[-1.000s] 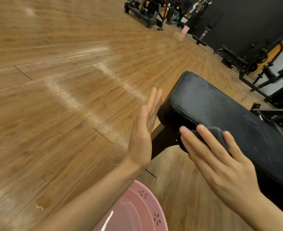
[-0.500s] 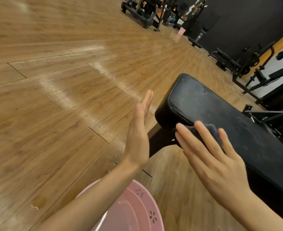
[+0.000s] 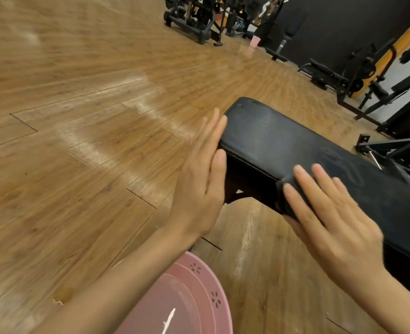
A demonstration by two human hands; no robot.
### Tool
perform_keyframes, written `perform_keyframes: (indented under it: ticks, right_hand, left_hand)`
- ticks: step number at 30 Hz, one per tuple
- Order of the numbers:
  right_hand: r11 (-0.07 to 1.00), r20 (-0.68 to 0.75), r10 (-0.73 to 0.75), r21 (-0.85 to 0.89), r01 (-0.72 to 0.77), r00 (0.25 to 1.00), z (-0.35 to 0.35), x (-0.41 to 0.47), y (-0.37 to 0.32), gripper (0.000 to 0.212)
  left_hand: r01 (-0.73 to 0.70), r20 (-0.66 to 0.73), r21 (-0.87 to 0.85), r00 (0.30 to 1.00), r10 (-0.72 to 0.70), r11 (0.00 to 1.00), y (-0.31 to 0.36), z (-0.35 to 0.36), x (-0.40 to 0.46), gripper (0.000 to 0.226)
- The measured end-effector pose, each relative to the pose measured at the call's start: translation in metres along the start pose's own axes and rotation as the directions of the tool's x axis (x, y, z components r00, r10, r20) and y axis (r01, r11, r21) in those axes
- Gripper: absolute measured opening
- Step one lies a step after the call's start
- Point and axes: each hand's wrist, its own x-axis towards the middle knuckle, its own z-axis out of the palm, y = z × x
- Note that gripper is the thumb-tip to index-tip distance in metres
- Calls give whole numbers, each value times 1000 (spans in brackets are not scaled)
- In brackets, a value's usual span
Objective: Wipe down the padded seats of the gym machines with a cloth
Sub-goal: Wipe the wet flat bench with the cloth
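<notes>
A black padded bench seat (image 3: 295, 150) runs from the middle of the view to the lower right. My right hand (image 3: 329, 218) lies flat with straight fingers on a dark cloth (image 3: 288, 198), pressing it against the seat's near side edge; most of the cloth is hidden under the hand. My left hand (image 3: 201, 179) is held upright with fingers straight, its fingertips against the seat's left end.
A pink plastic basin (image 3: 191, 297) sits on the wooden floor just below my arms. Black gym machines (image 3: 199, 18) stand at the far end of the room and more black frames (image 3: 396, 112) crowd the right side behind the bench.
My left hand has moved right and now touches the seat's end. My right hand with the cloth has slid along the seat's near edge, away from that end.
</notes>
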Motion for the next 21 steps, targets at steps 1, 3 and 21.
perform_keyframes:
  ticks: [1, 3, 21]
  right_hand:
    - [1000, 3, 10, -16, -10, 1000, -1, -8, 4, 55]
    - [1000, -21, 23, -19, -23, 1000, -3, -13, 6, 51]
    - [934, -10, 205, 301, -193, 979, -9, -5, 0, 31]
  left_hand:
    - [-78, 28, 107, 997, 76, 991, 1, 3, 2, 47]
    - [-228, 92, 300, 973, 210, 926, 2, 9, 6, 47]
    - [-276, 300, 574, 947, 116, 771, 17, 0, 10, 49]
